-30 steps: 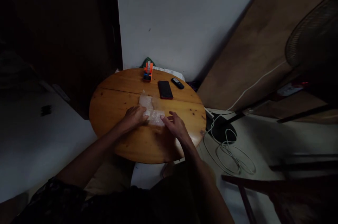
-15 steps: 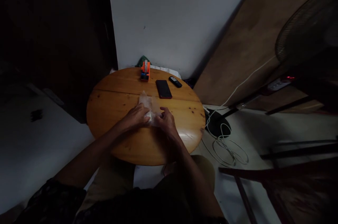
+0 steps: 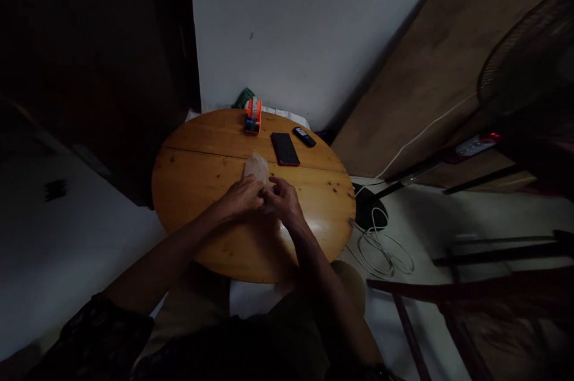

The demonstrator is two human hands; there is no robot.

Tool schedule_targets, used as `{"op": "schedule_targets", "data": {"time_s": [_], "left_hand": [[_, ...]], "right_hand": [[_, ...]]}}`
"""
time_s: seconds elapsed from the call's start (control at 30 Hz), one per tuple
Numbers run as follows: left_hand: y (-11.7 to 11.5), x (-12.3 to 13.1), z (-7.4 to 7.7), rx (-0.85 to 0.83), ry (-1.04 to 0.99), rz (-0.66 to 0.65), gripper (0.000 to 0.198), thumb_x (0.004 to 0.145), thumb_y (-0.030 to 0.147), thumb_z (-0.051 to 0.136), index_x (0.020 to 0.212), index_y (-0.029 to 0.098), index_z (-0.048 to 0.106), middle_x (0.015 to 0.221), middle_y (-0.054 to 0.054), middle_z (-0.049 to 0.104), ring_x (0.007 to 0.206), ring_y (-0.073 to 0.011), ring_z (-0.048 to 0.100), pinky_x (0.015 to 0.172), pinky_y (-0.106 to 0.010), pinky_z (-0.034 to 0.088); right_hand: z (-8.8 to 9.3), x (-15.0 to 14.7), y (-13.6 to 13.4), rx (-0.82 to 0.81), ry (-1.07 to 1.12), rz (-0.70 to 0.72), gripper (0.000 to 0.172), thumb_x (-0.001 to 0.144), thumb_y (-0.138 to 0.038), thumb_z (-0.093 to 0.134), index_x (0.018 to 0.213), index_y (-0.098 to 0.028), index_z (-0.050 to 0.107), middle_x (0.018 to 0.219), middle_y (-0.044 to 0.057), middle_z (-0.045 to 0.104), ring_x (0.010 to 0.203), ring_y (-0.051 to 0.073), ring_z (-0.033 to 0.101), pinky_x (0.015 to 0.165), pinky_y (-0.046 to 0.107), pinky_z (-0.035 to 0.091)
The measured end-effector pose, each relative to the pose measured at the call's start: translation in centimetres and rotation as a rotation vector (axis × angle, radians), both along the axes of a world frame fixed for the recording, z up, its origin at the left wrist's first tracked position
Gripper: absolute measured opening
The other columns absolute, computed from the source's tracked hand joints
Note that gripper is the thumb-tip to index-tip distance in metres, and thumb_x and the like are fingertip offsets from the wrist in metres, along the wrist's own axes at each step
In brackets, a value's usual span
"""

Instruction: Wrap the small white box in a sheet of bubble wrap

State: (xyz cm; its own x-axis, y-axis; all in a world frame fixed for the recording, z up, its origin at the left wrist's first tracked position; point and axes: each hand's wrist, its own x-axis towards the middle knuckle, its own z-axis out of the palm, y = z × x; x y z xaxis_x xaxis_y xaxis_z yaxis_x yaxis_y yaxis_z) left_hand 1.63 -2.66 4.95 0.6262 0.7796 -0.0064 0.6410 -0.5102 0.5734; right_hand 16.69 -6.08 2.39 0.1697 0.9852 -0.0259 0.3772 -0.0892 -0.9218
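A piece of clear bubble wrap lies bunched on the round wooden table, mostly covered by my hands. My left hand and my right hand meet over its near end, fingers curled and pressed onto it. Only the far tip of the wrap shows beyond my fingers. What lies inside the wrap is hidden.
At the table's far side stand an orange tape dispenser, a black phone and a small dark remote. White cable coils lie on the floor to the right, by a fan and a dark chair frame.
My right hand has moved left to meet my left hand, and the bubble wrap has been gathered from a spread sheet into a small bunch under both hands.
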Motion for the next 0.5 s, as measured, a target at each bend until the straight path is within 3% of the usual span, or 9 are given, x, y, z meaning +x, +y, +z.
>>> {"op": "schedule_targets", "data": {"time_s": [0.13,0.3,0.4,0.5], "left_hand": [[0.1,0.0,-1.1,0.026,-0.063,0.013,0.021,0.079,0.022,0.060,0.098,0.018,0.069,0.102,-0.009,0.065,0.101,-0.0267,0.062,0.088,-0.034,0.049],[-0.4,0.0,-1.8,0.021,-0.261,0.086,0.044,0.076,0.022,0.062,0.120,0.017,0.061,0.116,-0.010,0.065,0.108,-0.0254,0.060,0.096,-0.036,0.048],[-0.9,-0.3,-1.6,-0.080,-0.344,0.145,0.060,0.072,0.023,0.065,0.131,0.015,0.055,0.106,-0.006,0.065,0.090,-0.0208,0.061,0.083,-0.034,0.051],[-1.1,-0.4,-1.8,-0.170,-0.435,0.185,0.071,0.071,0.020,0.064,0.139,0.011,0.048,0.095,-0.003,0.062,0.073,-0.0142,0.057,0.070,-0.028,0.050]], "right_hand": [[0.3,-0.2,-0.2,0.000,-0.065,-0.008,0.050,0.080,-0.027,0.063,0.127,-0.008,0.060,0.077,0.004,0.069,0.066,0.017,0.066,0.058,0.026,0.053],[1.3,0.2,-1.2,0.024,-0.062,0.062,0.043,0.087,-0.029,0.057,0.124,-0.009,0.063,0.089,0.009,0.074,0.077,0.019,0.070,0.070,0.030,0.055],[1.7,0.6,-1.9,0.038,-0.003,0.175,0.045,0.088,-0.024,0.050,0.130,-0.011,0.059,0.098,0.010,0.075,0.069,0.015,0.067,0.068,0.029,0.054],[1.6,0.9,-2.0,0.095,-0.091,0.282,0.053,0.084,-0.017,0.052,0.136,-0.015,0.055,0.104,0.009,0.074,0.062,0.011,0.061,0.065,0.027,0.052]]}}
